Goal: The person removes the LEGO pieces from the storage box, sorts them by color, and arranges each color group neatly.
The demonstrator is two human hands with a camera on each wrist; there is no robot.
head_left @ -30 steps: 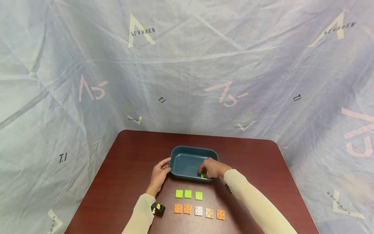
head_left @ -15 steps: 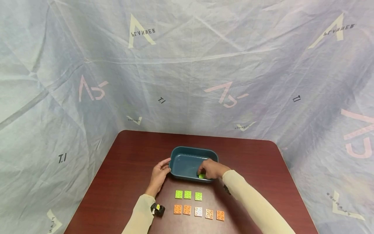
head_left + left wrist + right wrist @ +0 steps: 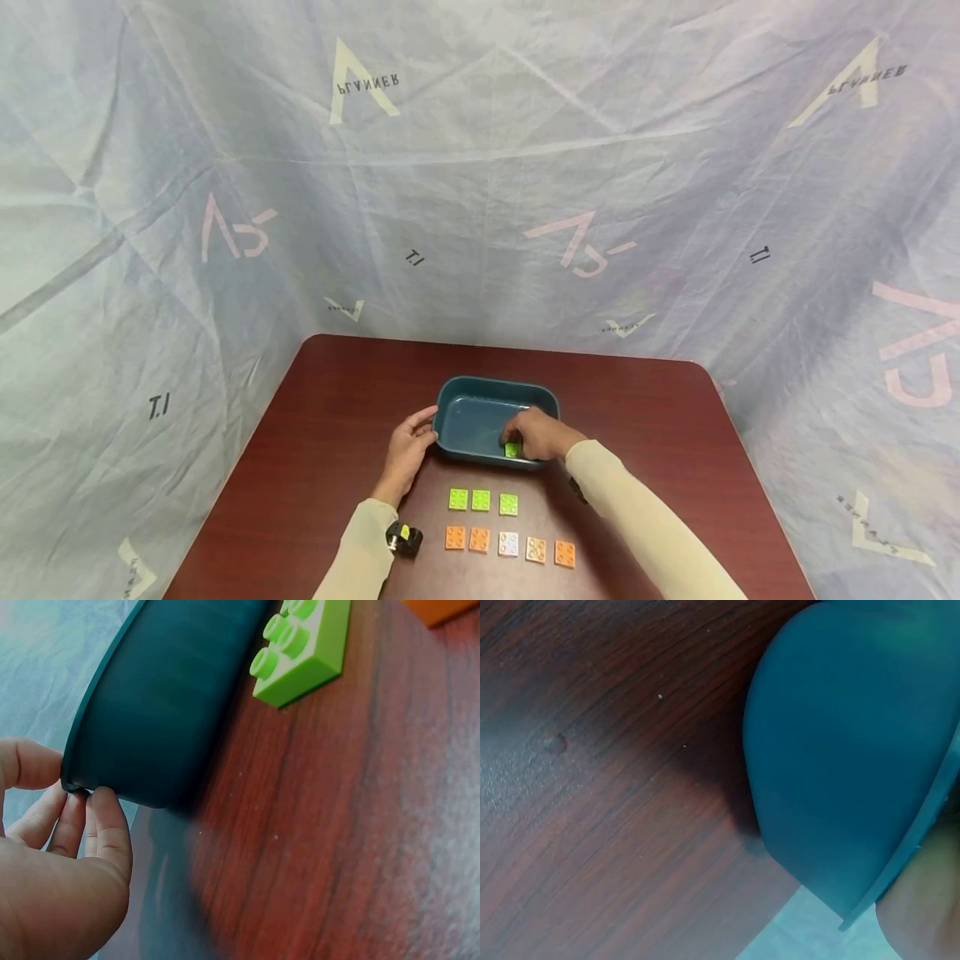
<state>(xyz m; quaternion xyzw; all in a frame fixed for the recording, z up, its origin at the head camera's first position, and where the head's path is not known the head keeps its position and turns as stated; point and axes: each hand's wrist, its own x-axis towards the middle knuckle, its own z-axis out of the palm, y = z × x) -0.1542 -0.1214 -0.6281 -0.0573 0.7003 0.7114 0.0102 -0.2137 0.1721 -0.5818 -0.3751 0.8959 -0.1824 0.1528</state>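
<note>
A dark teal plastic tub (image 3: pixel 497 459) stands mid-table. My left hand (image 3: pixel 407 452) grips its left end; in the left wrist view, fingers and thumb (image 3: pixel 111 829) meet at the rim. My right hand (image 3: pixel 542 433) reaches over the near right side into the tub, fingers bent down around a lime green building brick (image 3: pixel 512 450) by the near wall. Its fingertips are partly hidden. The right wrist view shows only the tub's outer wall (image 3: pixel 847 765) and part of the hand behind the rim.
Three lime green bricks (image 3: pixel 481 500) lie in a row in front of the tub. Closer to me is a row of orange bricks (image 3: pixel 479 540) with a pale, glare-whitened one (image 3: pixel 508 544) among them. Grey sheeting (image 3: pixel 480 208) hangs around the reddish-brown table (image 3: pixel 315 417).
My right hand and the green brick inside the tub have shifted slightly left, and more of the brick shows. My left hand stays at the tub's left end.
</note>
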